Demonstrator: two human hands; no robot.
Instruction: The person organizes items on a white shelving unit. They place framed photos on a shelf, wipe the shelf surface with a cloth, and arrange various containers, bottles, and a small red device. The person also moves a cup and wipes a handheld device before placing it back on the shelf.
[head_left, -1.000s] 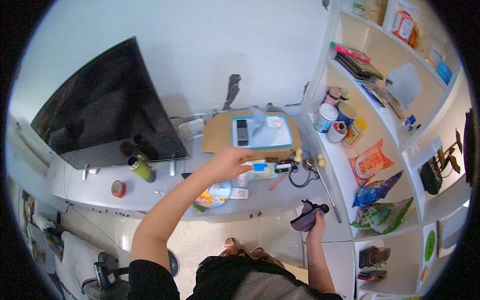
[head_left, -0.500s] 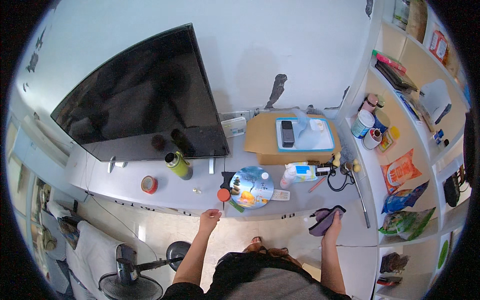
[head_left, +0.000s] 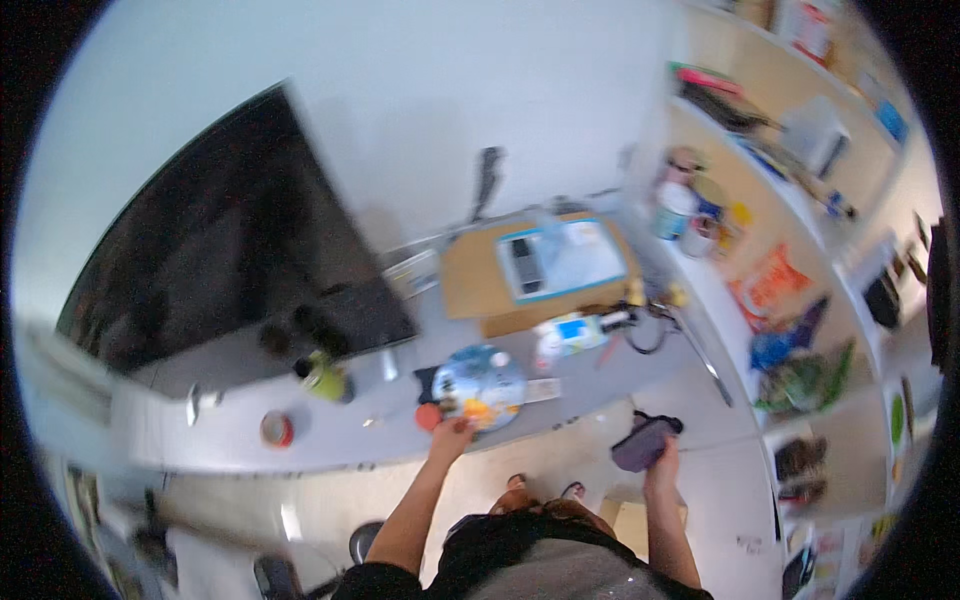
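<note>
My left hand (head_left: 452,436) is at the front edge of the grey counter, close to a red round-topped thing (head_left: 428,416) and the near rim of a round picture disc (head_left: 484,386). Its fingers are blurred, so whether they hold anything does not show. The disc carries a painted blue and yellow scene, with a small white round piece on it. My right hand (head_left: 664,464) is closed on a dark purple-grey cloth (head_left: 640,446) with black edging, held up in front of the counter's right part.
On the counter (head_left: 225,435) stand a green bottle (head_left: 322,378), a roll of tape (head_left: 276,429) and a cardboard box (head_left: 470,280) bearing a blue-rimmed tray. A large dark screen (head_left: 230,240) leans at left. Shelves (head_left: 745,200) with cans and bags rise at right.
My view has swung, so the scene sits shifted and blurred. My left hand has moved right and reached the counter edge by the disc. The cloth stays in my right hand.
</note>
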